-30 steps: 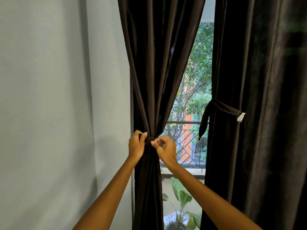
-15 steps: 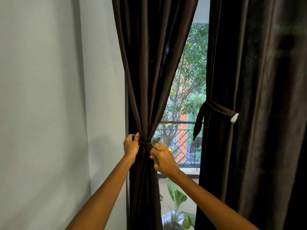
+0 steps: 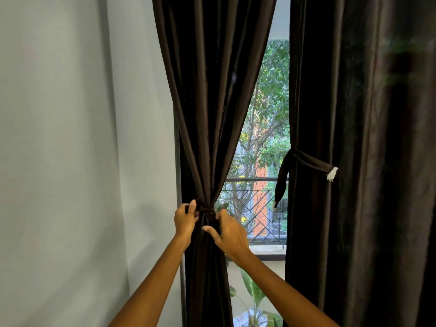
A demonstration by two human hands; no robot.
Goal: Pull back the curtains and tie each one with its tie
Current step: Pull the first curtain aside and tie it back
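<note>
Left dark brown curtain (image 3: 207, 114), centre frame, gathered by its tie (image 3: 208, 210). Left hand (image 3: 185, 220) pinches the tie's end; right hand (image 3: 230, 234), fingers loosely spread, holds nothing. Right curtain (image 3: 354, 138): tie (image 3: 306, 161) hanging loose.

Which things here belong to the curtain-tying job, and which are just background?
Job: left curtain, its tie, right curtain, its loose tie, left hand, right hand.
Background: wall, balcony railing, potted plant, trees.

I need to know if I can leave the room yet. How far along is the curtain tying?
Done: the left curtain is gathered, its tie cinched round it. In hand: the left hand pinches that tie; the right hand is open beside it. Left: the right curtain hangs ungathered, its tie dangling loose.
</note>
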